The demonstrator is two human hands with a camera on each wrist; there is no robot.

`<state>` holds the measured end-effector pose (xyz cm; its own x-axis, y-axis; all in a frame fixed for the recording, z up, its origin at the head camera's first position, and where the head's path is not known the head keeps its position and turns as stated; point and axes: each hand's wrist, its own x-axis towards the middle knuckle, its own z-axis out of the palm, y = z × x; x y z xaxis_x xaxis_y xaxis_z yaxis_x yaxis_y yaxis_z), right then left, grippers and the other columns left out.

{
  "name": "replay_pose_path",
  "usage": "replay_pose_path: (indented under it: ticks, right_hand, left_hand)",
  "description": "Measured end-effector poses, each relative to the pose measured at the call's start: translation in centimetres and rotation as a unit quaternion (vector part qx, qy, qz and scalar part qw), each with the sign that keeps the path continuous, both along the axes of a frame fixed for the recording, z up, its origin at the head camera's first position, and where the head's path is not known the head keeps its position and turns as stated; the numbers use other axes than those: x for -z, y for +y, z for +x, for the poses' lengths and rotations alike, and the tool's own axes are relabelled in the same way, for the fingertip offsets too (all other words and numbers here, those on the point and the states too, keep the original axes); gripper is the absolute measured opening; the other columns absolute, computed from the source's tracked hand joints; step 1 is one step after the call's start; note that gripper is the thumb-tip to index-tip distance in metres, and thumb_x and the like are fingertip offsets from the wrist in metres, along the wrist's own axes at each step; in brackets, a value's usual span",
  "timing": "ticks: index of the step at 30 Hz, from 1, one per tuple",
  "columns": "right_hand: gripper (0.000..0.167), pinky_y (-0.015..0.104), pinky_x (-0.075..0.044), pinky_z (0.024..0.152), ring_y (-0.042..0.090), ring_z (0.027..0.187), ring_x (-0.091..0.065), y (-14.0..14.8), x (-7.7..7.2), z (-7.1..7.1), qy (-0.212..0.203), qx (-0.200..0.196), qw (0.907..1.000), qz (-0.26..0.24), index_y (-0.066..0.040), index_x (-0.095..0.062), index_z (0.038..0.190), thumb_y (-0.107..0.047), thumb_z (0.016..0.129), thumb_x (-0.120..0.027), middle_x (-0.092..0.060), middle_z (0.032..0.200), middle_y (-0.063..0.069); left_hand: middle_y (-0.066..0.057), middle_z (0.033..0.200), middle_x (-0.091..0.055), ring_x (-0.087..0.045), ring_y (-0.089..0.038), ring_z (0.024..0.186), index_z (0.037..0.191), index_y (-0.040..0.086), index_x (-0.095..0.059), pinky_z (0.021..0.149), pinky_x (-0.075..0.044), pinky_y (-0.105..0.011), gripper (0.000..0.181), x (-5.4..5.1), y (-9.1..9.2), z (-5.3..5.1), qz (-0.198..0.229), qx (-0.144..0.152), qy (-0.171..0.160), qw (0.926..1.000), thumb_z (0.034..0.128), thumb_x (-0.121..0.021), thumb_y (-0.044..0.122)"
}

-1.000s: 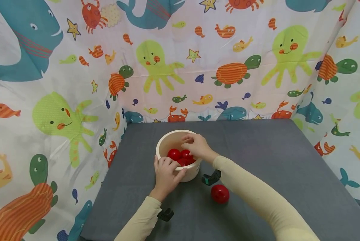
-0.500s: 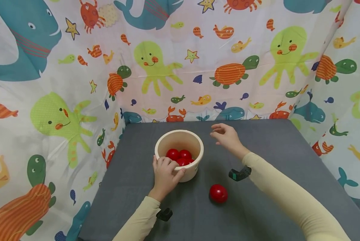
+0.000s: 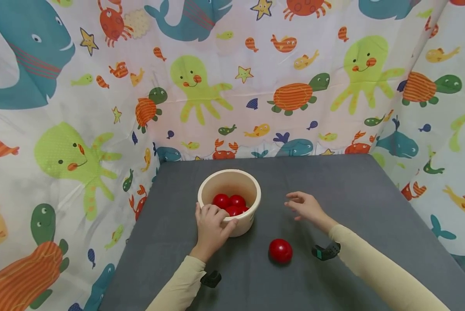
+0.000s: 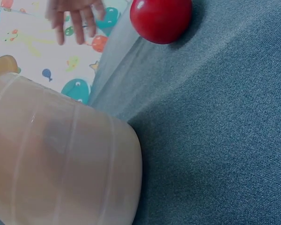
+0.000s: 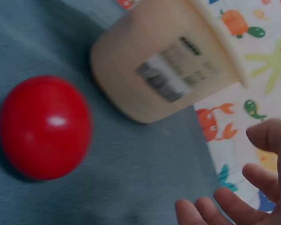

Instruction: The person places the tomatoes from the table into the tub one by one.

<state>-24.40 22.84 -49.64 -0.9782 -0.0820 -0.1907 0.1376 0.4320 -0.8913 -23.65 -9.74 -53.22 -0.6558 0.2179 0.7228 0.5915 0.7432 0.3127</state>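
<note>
A cream plastic bucket (image 3: 245, 225) stands upright on the dark grey table, with several shiny red balls (image 3: 238, 201) inside. My left hand (image 3: 210, 229) holds its near-left rim, fingers over the edge. One more red ball (image 3: 280, 251) lies on the table, to the right of the bucket and nearer to me. Above the table, my right hand (image 3: 307, 210) hovers apart from both, fingers loosely bent and holding nothing. In the right wrist view, the loose ball (image 5: 45, 127) and the bucket's printed label (image 5: 163, 78) show beyond the spread fingers (image 5: 239, 205).
A grey cloth covers the table (image 3: 333, 181). Behind and along the sides hangs a white curtain (image 3: 216, 39) printed with sea animals. Each wrist wears a black strap device, such as the right one (image 3: 326, 251).
My right hand has come out of the bucket, swung right, then lowered nearer to the loose ball. The left hand stays on the rim. The head view has shifted slightly.
</note>
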Motion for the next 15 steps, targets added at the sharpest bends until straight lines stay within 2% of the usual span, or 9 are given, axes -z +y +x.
replay_pose_path:
  ticks: [3,7,11,15]
  right_hand:
    - [0.049,0.045,-0.063,0.076,0.044,0.120,-0.063,-0.3,1.7,0.7,-0.029,-0.027,0.9992,-0.007,-0.001,-0.055,0.139,-0.026,0.098,-0.064,-0.061,0.137,0.026]
    - [0.053,0.046,-0.063,0.068,0.039,0.111,-0.068,-1.0,3.4,1.6,-0.047,-0.075,0.9961,-0.003,0.001,-0.056,0.137,-0.024,0.092,-0.070,-0.066,0.130,0.027]
    - [0.055,0.044,-0.062,0.063,0.030,0.104,-0.068,-1.7,4.6,2.3,-0.064,-0.141,0.9880,-0.002,0.002,-0.058,0.135,-0.022,0.088,-0.073,-0.066,0.127,0.028]
    - [0.055,0.042,-0.062,0.064,0.029,0.107,-0.066,-2.1,5.2,2.7,-0.082,-0.202,0.9759,-0.001,0.000,-0.059,0.134,-0.021,0.087,-0.076,-0.063,0.131,0.029]
  left_hand:
    - [-0.005,0.089,-0.066,-0.057,-0.028,0.100,0.080,0.019,-0.068,0.105,-0.026,-0.083,0.022,0.0,0.0,0.2,0.000,0.001,-0.002,1.0000,0.0836,-0.071,0.041]
    - [-0.004,0.089,-0.066,-0.057,-0.028,0.102,0.081,0.019,-0.068,0.107,-0.025,-0.082,0.022,0.1,0.1,0.2,-0.002,0.003,-0.009,1.0000,0.0854,-0.069,0.041]
    - [-0.004,0.089,-0.065,-0.056,-0.028,0.102,0.081,0.019,-0.068,0.108,-0.025,-0.082,0.022,0.0,0.1,0.2,-0.001,0.002,-0.014,0.9999,0.0861,-0.068,0.041]
    - [-0.005,0.089,-0.065,-0.056,-0.028,0.101,0.081,0.019,-0.069,0.108,-0.024,-0.082,0.022,-0.1,0.1,0.3,0.001,0.003,-0.017,0.9999,0.0857,-0.068,0.040]
